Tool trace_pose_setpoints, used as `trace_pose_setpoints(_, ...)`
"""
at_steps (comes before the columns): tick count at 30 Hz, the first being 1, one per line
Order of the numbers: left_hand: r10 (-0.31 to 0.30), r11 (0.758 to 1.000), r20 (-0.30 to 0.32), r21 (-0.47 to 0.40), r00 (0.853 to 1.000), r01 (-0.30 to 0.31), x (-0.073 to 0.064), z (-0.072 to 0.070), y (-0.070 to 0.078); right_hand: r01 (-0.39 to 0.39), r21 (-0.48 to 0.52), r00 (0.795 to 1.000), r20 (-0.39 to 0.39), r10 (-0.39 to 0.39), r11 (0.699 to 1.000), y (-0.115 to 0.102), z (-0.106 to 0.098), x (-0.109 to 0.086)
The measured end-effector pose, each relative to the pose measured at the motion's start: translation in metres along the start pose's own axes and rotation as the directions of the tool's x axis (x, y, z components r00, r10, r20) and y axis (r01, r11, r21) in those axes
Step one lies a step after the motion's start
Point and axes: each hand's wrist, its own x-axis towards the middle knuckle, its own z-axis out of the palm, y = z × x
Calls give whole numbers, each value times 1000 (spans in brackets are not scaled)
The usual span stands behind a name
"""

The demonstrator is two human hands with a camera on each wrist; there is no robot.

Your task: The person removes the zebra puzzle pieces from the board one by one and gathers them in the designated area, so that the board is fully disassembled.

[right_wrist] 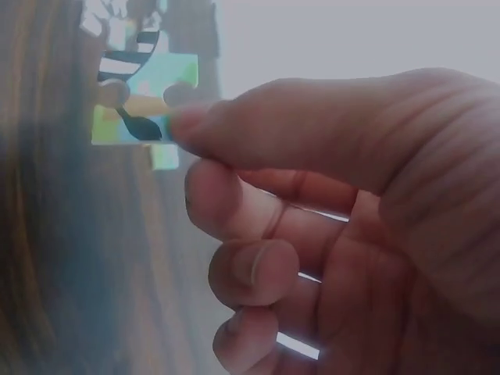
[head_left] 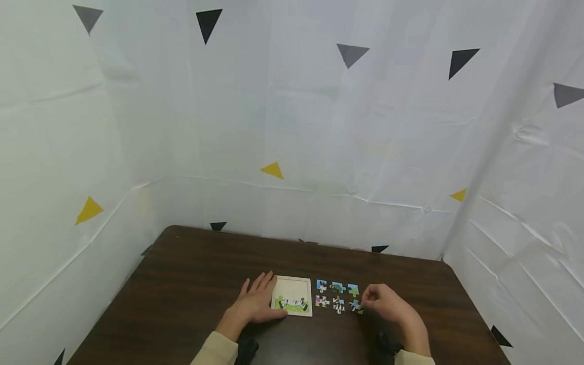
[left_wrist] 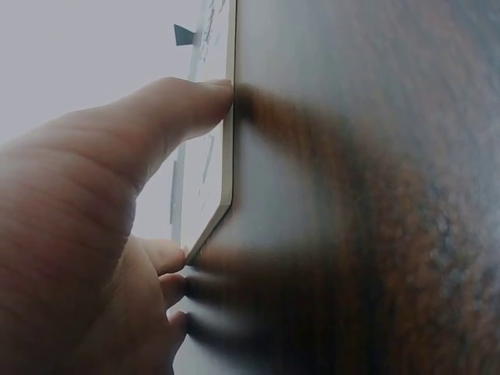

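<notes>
A square wooden puzzle tray (head_left: 292, 285) lies on the table, with joined pieces showing striped legs on green grass (head_left: 292, 304) along its near part. My left hand (head_left: 259, 303) rests at its left side, fingers spread along the edge; the thumb (left_wrist: 191, 105) touches the near rim. To the right, my right hand (head_left: 385, 302) is at a jigsaw piece (right_wrist: 144, 105) with black and white stripes and a dark tuft. Its thumb meets the piece's edge, and the other fingers are curled; the far side of the grip is hidden.
Several loose jigsaw pieces (head_left: 337, 287) lie in two rows between the tray and my right hand. The dark wood table (head_left: 205, 268) extends to a white curtain (head_left: 301, 126) with printed triangles, which surrounds its back and sides.
</notes>
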Motion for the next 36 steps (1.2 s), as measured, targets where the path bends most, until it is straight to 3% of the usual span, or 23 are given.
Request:
trace_pose_setpoints(5, 13, 1000, -8, -4, 1000, -13, 5, 4, -6, -22, -22, 1000, -20, 22, 1000, 10, 4, 5)
trace_pose_setpoints(16, 24, 999, 20, -23, 1000, -24, -5, -10, 6, -138, -36, 985, -110, 133, 990, 12, 12, 15)
trace_pose_setpoints(22, 6, 1000, 28, -1, 1000, -6, -8, -15, 11, -147, 34, 989, -27, 148, 989, 15, 15, 11)
trace_pose_setpoints(26, 8, 1000, 32, -4, 999, -8, -5, -11, 7, -136, 50, 991, 22, 135, 989, 15, 18, 12)
trace_pose_setpoints(36, 19, 1000, 14, -21, 1000, -18, -2, -4, 0, -144, 39, 989, 19, 143, 989, 15, 23, 13)
